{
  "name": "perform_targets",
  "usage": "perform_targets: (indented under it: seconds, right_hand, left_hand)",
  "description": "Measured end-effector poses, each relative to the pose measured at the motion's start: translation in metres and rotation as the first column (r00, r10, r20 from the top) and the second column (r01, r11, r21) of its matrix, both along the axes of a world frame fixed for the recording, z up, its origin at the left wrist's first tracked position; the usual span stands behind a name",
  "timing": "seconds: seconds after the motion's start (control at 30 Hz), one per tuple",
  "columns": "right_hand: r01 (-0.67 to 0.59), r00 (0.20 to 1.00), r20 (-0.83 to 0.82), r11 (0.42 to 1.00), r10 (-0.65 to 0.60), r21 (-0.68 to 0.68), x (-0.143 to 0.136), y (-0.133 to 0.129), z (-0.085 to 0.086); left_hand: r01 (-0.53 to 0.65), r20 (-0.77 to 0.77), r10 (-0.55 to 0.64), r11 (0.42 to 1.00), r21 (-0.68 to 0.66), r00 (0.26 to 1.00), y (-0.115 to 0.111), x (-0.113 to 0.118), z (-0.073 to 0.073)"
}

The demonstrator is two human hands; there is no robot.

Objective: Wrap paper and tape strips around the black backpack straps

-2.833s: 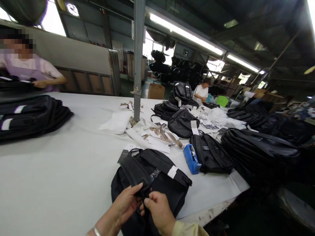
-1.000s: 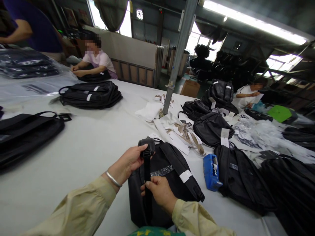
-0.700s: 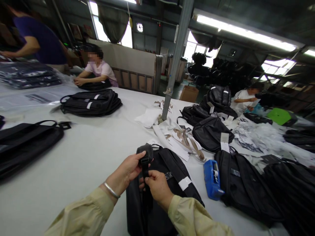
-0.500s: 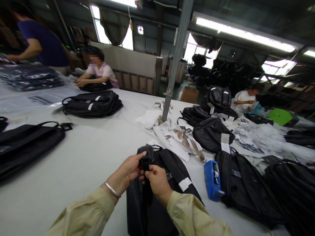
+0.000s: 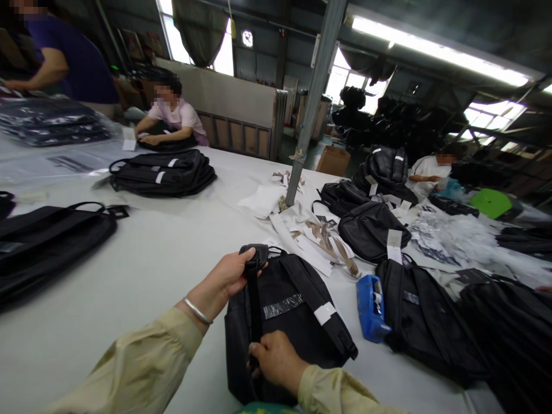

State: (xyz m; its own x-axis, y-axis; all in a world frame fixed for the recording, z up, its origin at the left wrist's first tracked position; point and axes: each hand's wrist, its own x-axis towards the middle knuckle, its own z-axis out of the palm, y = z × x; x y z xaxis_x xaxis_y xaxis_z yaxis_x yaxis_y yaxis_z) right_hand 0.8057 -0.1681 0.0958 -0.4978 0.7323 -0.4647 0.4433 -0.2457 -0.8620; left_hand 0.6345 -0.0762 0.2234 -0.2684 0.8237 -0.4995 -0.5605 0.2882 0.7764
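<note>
A black backpack lies on the white table just in front of me, its straps facing up. Near its top handle, my left hand grips the folded end of a black shoulder strap. From there a black webbing runs down toward me, and my right hand is closed on its lower part, over the backpack. A white tag is wrapped round the other shoulder strap. Clear film crosses the back panel.
A blue tape dispenser stands right of the backpack. More black backpacks lie at the right, with others at the left. Paper scraps surround a metal post. Several people work around the table.
My right hand has slid down the webbing toward me, away from my left hand. My left hand has risen slightly with the strap end. The clear film shows more fully.
</note>
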Motion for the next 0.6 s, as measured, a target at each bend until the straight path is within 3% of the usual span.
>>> perform_targets:
  seconds: [0.03, 0.1, 0.17, 0.23, 0.3, 0.37, 0.43, 0.5, 0.53, 0.6]
  right_hand:
    - [-0.091, 0.994, 0.074, 0.992, 0.085, 0.089, 0.007, -0.001, -0.001]
    - [-0.295, 0.947, 0.214, 0.916, 0.241, 0.274, 0.022, 0.002, 0.004]
    - [-0.370, 0.920, 0.279, 0.847, 0.276, 0.383, 0.031, 0.013, 0.019]
    - [-0.266, 0.959, 0.207, 0.860, 0.191, 0.436, 0.030, 0.030, 0.043]
    - [-0.102, 0.995, 0.031, 0.879, 0.099, 0.467, 0.016, 0.047, 0.065]
    - [-0.030, 0.979, -0.175, 0.916, 0.108, 0.399, -0.006, 0.061, 0.076]
    - [-0.020, 0.936, -0.340, 0.980, 0.087, 0.196, -0.026, 0.067, 0.067]
    - [-0.009, 0.916, -0.401, 1.000, 0.011, 0.008, -0.037, 0.068, 0.044]
    - [-0.007, 0.919, -0.393, 1.000, 0.001, -0.013, -0.039, 0.067, 0.029]
    - [-0.023, 0.947, -0.318, 0.997, 0.046, 0.076, -0.035, 0.066, 0.002]
  left_hand:
    - [0.012, -0.008, -0.012, 1.000, 0.006, 1.000, -0.002, 0.000, 0.000]
    - [0.043, -0.022, -0.043, 0.999, 0.019, 0.999, -0.005, -0.002, -0.001]
    - [0.071, -0.036, -0.070, 0.997, 0.029, 0.997, -0.009, -0.004, -0.002]
    - [0.088, -0.052, -0.086, 0.996, 0.030, 0.995, -0.011, -0.004, -0.002]
    - [0.097, -0.064, -0.095, 0.995, 0.023, 0.993, -0.013, -0.001, -0.003]
    - [0.099, -0.074, -0.098, 0.995, 0.018, 0.992, -0.015, 0.002, -0.002]
    - [0.097, -0.089, -0.095, 0.995, 0.017, 0.991, -0.020, 0.002, 0.000]
    - [0.112, -0.128, -0.110, 0.994, 0.007, 0.986, -0.030, -0.004, 0.003]
    - [0.125, -0.153, -0.124, 0.992, -0.001, 0.980, -0.038, -0.008, 0.003]
    - [0.163, -0.187, -0.166, 0.986, -0.032, 0.968, -0.058, -0.017, -0.002]
